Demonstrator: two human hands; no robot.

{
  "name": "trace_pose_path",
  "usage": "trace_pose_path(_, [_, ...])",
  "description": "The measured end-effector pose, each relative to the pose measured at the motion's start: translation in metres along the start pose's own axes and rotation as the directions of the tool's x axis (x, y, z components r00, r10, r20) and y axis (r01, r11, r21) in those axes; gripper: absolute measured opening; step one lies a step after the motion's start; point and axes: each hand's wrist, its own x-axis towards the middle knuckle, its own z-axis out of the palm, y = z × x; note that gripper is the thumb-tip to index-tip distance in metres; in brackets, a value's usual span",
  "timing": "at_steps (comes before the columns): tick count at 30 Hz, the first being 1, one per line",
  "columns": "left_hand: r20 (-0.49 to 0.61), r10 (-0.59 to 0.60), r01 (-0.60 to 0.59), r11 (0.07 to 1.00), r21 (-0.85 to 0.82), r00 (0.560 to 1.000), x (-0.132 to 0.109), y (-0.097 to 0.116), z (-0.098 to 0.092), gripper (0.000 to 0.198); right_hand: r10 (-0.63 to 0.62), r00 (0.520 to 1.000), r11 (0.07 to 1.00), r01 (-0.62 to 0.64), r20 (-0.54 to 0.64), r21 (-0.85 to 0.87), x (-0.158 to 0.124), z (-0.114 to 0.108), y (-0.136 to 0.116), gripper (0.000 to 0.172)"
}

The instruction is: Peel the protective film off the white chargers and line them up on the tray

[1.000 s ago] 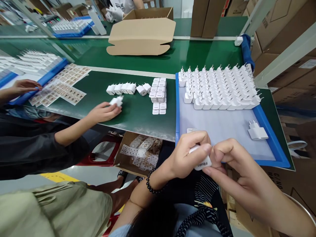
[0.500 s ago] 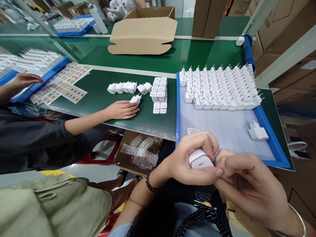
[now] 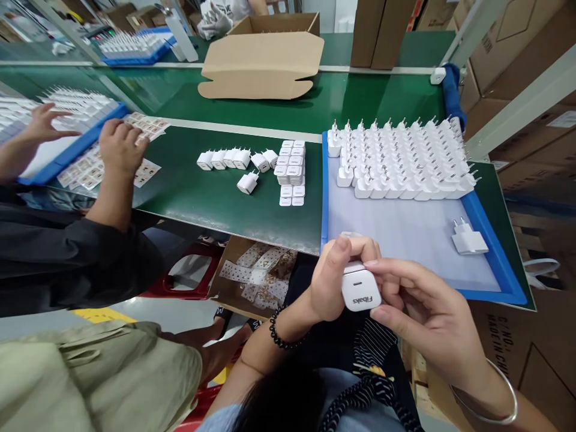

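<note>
Between my two hands, over the tray's near edge, is a white plug charger [image 3: 361, 291] with its printed face and small port slot turned up toward me. My left hand [image 3: 330, 282] wraps it from the left, thumb raised above it. On its right side, the thumb and index finger of my right hand [image 3: 423, 312] grip its edges. The charger's prongs are hidden by my fingers. Just beyond my left hand, a white piece [image 3: 351, 234] on the tray [image 3: 382, 222] is mostly covered. A single two-pin charger [image 3: 469, 239] lies at the tray's right side.
Rows of white chargers [image 3: 405, 159] fill the tray's back. Left of it stand stacked white label-faced blocks [image 3: 290, 174] and several loose chargers [image 3: 229, 159]. A co-worker's hands [image 3: 121, 147] are over sticker sheets [image 3: 85, 171]. An open carton [image 3: 263, 60] sits behind; a scrap box [image 3: 256, 276] is below.
The charger has turned so its printed face shows, and my right fingers have moved onto its edge. The co-worker's hand has let go of a charger on the table and moved left.
</note>
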Motion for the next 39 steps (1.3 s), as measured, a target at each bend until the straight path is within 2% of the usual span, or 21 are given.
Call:
trace_pose_path(4, [-0.001, 0.001, -0.001, 1.000, 0.021, 1.000, -0.001, 0.001, 0.002, 0.069, 0.036, 0.998, 0.998, -0.033, -0.052, 0.057, 0.000, 0.003, -0.003, 0.041])
trace_pose_path(7, [0.036, 0.023, -0.026, 0.997, 0.079, 0.999, -0.001, 0.002, 0.001, 0.065, 0.062, 0.994, 0.992, -0.052, -0.092, 0.111, -0.001, 0.004, -0.005, 0.040])
trace_pose_path(11, [0.125, 0.062, -0.089, 0.969, 0.230, 0.990, -0.002, 0.003, -0.002, 0.063, 0.079, 0.991, 0.994, -0.070, -0.104, 0.085, 0.001, 0.004, -0.008, 0.032])
trace_pose_path(13, [0.122, 0.052, -0.082, 0.964, 0.254, 0.991, -0.003, 0.001, -0.003, 0.064, 0.109, 0.989, 0.991, -0.099, -0.103, 0.095, 0.003, 0.003, -0.009, 0.030])
trace_pose_path(15, [0.126, 0.053, -0.088, 0.952, 0.293, 0.991, -0.003, -0.001, -0.005, 0.065, 0.147, 0.985, 0.979, -0.132, -0.092, 0.157, 0.005, 0.003, -0.010, 0.028])
trace_pose_path(18, [0.193, 0.057, -0.123, 0.929, 0.348, 0.980, -0.001, -0.008, -0.010, 0.065, 0.198, 0.974, 0.956, -0.168, -0.110, 0.242, 0.009, 0.001, -0.006, 0.013])
trace_pose_path(20, [0.233, 0.045, -0.126, 0.930, 0.346, 0.971, 0.000, -0.015, -0.014, 0.066, 0.266, 0.961, 0.928, -0.236, -0.068, 0.288, 0.013, -0.002, 0.001, 0.012])
trace_pose_path(22, [0.249, 0.003, -0.088, 0.939, 0.331, 0.969, 0.001, -0.022, -0.018, 0.069, 0.346, 0.937, 0.878, -0.339, 0.041, 0.338, 0.017, -0.006, 0.009, 0.016])
trace_pose_path(24, [0.245, -0.087, 0.016, 0.960, 0.280, 0.966, 0.003, -0.027, -0.021, 0.073, 0.394, 0.908, 0.829, -0.418, 0.142, 0.370, 0.021, -0.011, 0.018, 0.018])
trace_pose_path(26, [0.208, -0.179, 0.139, 0.971, 0.195, 0.962, 0.006, -0.031, -0.023, 0.076, 0.387, 0.904, 0.827, -0.428, 0.183, 0.365, 0.023, -0.015, 0.023, 0.020])
trace_pose_path(28, [0.159, -0.229, 0.206, 0.968, 0.145, 0.961, 0.010, -0.033, -0.025, 0.077, 0.355, 0.919, 0.863, -0.393, 0.172, 0.317, 0.023, -0.016, 0.025, 0.021])
trace_pose_path(32, [0.117, -0.233, 0.210, 0.961, 0.182, 0.966, 0.013, -0.031, -0.025, 0.077, 0.308, 0.948, 0.912, -0.319, 0.080, 0.260, 0.020, -0.014, 0.022, 0.021])
trace_pose_path(36, [0.119, -0.235, 0.197, 0.942, 0.270, 0.965, 0.012, -0.029, -0.023, 0.077, 0.370, 0.928, 0.859, -0.357, 0.038, 0.368, 0.024, -0.012, 0.025, 0.014])
trace_pose_path(39, [0.135, -0.260, 0.207, 0.926, 0.316, 0.956, 0.011, -0.030, -0.021, 0.078, 0.411, 0.911, 0.818, -0.382, 0.028, 0.429, 0.027, -0.011, 0.032, 0.016])
